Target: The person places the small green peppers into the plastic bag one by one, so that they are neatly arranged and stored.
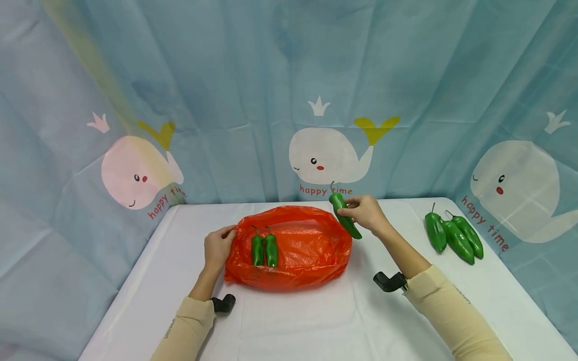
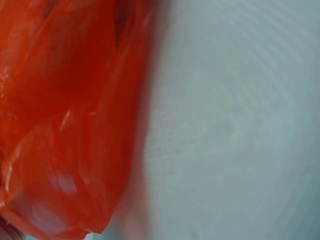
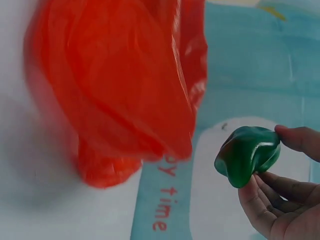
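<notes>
A red plastic bag (image 1: 298, 245) lies with its mouth spread wide on the table, and two green peppers (image 1: 271, 249) rest side by side in its left part. At the bag's left rim, my left hand (image 1: 218, 246) pinches the plastic. Above the bag's right edge, my right hand (image 1: 367, 212) holds another green pepper (image 1: 339, 206) between thumb and fingers, stem up and tilted. The right wrist view shows that pepper (image 3: 247, 154) end-on in the fingertips, apart from the bag (image 3: 120, 75). In the left wrist view the bag (image 2: 70, 120) fills the left side; little of the hand shows there.
Several green peppers (image 1: 453, 238) lie grouped at the table's right side. A white cloth covers the table (image 1: 298, 326). Behind it hangs a blue curtain (image 1: 244, 100) printed with whales. Black wrist mounts (image 1: 389, 282) stick out from both cuffs.
</notes>
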`<action>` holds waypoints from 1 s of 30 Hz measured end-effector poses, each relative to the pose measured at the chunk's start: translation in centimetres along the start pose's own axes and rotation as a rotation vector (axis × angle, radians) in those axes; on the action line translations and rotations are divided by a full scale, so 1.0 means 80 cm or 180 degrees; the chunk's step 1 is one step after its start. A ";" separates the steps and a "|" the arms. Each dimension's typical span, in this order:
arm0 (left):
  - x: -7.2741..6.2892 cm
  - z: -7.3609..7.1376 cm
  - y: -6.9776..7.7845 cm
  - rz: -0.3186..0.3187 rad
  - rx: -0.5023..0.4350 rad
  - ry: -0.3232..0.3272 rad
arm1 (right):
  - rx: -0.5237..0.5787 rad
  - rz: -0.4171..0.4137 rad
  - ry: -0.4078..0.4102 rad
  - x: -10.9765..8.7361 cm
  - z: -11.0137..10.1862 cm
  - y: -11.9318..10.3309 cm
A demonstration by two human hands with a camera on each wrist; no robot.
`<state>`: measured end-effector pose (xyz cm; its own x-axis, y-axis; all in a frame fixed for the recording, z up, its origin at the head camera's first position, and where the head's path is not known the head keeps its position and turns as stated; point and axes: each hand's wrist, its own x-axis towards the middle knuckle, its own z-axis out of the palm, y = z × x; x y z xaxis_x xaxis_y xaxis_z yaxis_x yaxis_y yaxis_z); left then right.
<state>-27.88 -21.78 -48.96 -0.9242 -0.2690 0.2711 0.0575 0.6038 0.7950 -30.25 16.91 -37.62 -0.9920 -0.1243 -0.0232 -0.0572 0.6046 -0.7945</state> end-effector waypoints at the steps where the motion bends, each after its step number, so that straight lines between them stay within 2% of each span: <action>1: 0.000 0.000 0.000 -0.0010 -0.0007 -0.0007 | -0.0006 -0.0016 -0.0021 0.001 0.004 -0.001; 7: -0.002 0.002 0.001 -0.0099 -0.0058 -0.0056 | -0.0022 -0.0052 -0.0104 0.003 0.029 -0.008; 20: -0.002 0.003 0.002 -0.0161 -0.0069 -0.0105 | -0.0056 -0.0046 -0.0275 0.001 0.074 -0.021; 30: -0.001 0.003 0.000 -0.0090 -0.0025 -0.0034 | 0.0062 -0.0056 -0.0334 -0.001 0.102 -0.035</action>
<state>-27.92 -21.58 -49.15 -0.9294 -0.2778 0.2428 0.0343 0.5902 0.8065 -29.08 8.80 -40.37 -0.9735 -0.2171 -0.0718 -0.0712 0.5864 -0.8069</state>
